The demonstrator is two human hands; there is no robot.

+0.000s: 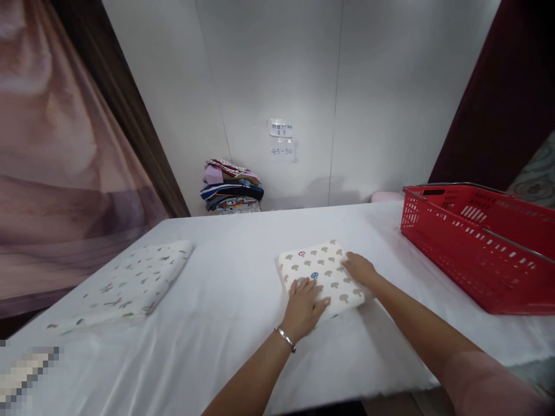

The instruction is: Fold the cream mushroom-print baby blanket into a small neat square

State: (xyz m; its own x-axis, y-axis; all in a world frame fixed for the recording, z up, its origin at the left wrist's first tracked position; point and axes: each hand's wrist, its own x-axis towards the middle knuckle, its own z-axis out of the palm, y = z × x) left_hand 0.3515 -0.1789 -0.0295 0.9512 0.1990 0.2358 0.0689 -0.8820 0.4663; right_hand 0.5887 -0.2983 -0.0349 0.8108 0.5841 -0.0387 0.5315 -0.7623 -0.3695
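Note:
A folded cream cloth with a mushroom print [319, 267] lies in the middle of the white-covered table [234, 323]. My left hand [302, 306], with a bracelet at the wrist, rests flat on the cloth's near edge, fingers stretched out. My right hand [361, 270] lies on the cloth's right edge, fingers flat and holding nothing.
A second folded cloth with a small plant print [130, 283] lies at the table's left. A red plastic basket [477, 242] stands at the right. A stack of folded clothes [231, 188] sits by the back wall, under paper notes [281, 138].

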